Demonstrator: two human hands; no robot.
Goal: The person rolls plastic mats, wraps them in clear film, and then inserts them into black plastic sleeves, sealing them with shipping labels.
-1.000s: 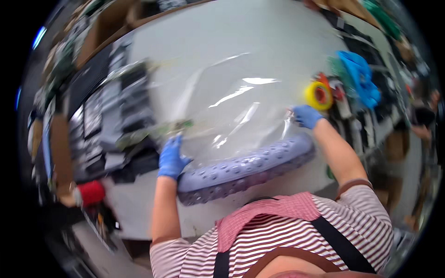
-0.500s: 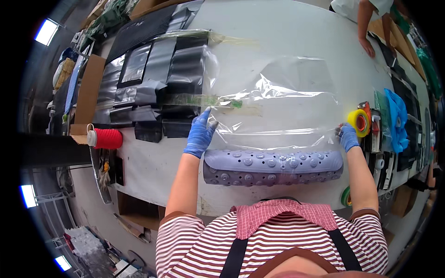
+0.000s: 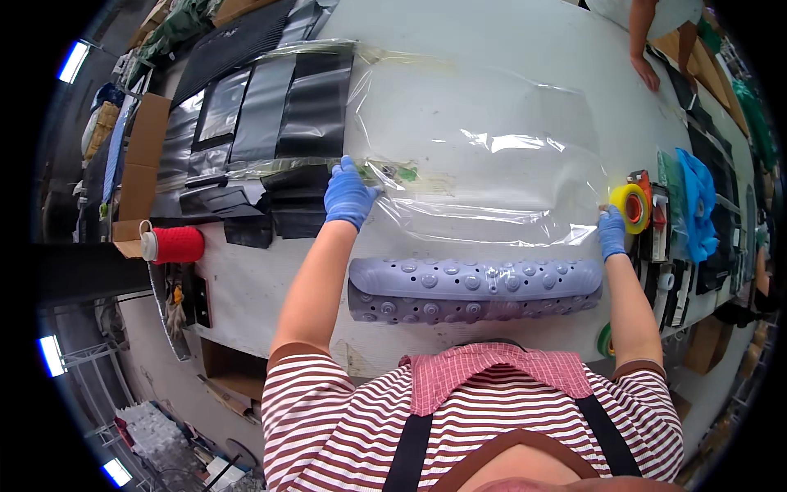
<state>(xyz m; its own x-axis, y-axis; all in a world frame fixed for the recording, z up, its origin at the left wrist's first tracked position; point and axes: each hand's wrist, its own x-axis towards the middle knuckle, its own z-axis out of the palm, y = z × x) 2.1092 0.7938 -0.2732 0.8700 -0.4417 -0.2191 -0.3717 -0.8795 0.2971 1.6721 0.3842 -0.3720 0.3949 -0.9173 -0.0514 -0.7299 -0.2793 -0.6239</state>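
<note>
A clear plastic sheet or bag (image 3: 500, 176), wrinkled and shiny, lies spread across the white table between my hands. At its left edge my left hand (image 3: 350, 197), in a blue glove, rests with fingers stretched out and the thumb apart, beside the black plastic pieces. My right hand (image 3: 611, 231), in a blue glove with bare fingertips, pinches the sheet's near right corner, close to a yellow tape roll (image 3: 630, 208). Nearer to me lies a rolled purple-grey mat (image 3: 475, 289) with round bumps and holes, strapped by clear tape; neither hand touches it.
Black plastic sheets (image 3: 307, 107) cover the table's left part. A red twine spool (image 3: 176, 245) stands at the left edge, near cardboard (image 3: 141, 168). Blue plastic (image 3: 697, 205) and tools lie at the right. Another person's hand (image 3: 645, 74) leans on the far right.
The clear sheet has shifted away from me and lies flatter, farther from the rolled mat. My left hand has moved forward and left; my right hand stays near the tape roll. The view has shifted slightly.
</note>
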